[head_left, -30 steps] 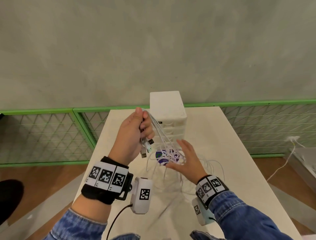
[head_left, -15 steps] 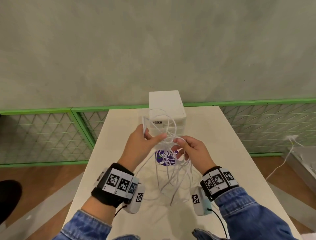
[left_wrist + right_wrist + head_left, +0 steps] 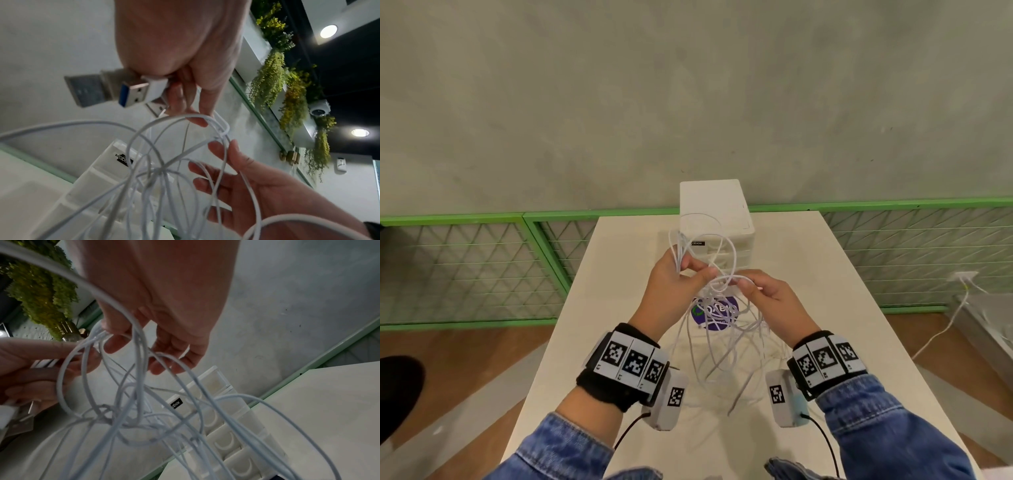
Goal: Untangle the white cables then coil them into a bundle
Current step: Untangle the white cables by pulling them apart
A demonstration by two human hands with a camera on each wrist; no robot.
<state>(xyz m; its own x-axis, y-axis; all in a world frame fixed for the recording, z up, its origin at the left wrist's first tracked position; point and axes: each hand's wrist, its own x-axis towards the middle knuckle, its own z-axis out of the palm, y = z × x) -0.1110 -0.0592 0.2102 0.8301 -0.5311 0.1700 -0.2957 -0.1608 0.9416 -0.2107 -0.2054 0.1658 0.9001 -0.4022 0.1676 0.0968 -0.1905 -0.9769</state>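
A tangle of thin white cables (image 3: 722, 329) hangs between both hands above the table (image 3: 825, 308), with loose ends trailing onto its top. My left hand (image 3: 678, 277) grips several USB plugs (image 3: 135, 91) in its curled fingers, and loops rise above it. Close to its right, my right hand (image 3: 760, 291) pinches a strand between thumb and forefinger. In the right wrist view the cables (image 3: 131, 402) knot together just below the right hand (image 3: 144, 331). In the left wrist view the strands (image 3: 160, 170) cross in front of the right hand's fingers (image 3: 216, 162).
A white drawer unit (image 3: 714, 222) stands at the table's far edge, right behind the hands. A round purple sticker (image 3: 717, 313) lies on the table under the cables. Green mesh railing (image 3: 465, 267) runs behind and beside the table. Another white cable (image 3: 948, 325) lies on the floor, right.
The left hand dropped from its raised position and turned toward the middle. The right hand rose off the table, came to meet it and took hold of a strand; the tangle lifted.
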